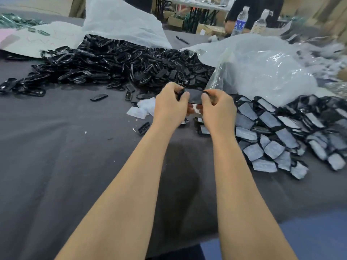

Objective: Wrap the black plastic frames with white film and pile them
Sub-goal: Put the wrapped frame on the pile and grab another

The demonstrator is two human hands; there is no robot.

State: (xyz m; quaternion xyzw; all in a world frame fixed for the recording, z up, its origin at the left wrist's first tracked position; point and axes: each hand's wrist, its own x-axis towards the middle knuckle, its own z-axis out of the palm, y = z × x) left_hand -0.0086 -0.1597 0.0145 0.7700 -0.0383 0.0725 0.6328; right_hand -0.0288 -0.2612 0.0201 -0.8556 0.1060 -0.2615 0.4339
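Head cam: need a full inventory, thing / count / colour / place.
bare frames: a large heap, black, far left-centre of the table
wrapped frames: a spread pile, black under white film, right of the hands
held frame: one, black, pinched between both hands
plastic bags: two big, whitish-clear, one behind the heap, one far right
film pieces: a few, white, just left of the hands
pen: one, black, far centre
water bottles: two, clear, far right
tablecloth: one, grey, under everything
left hand: one, grips the frame's left end
right hand: one, grips its right end
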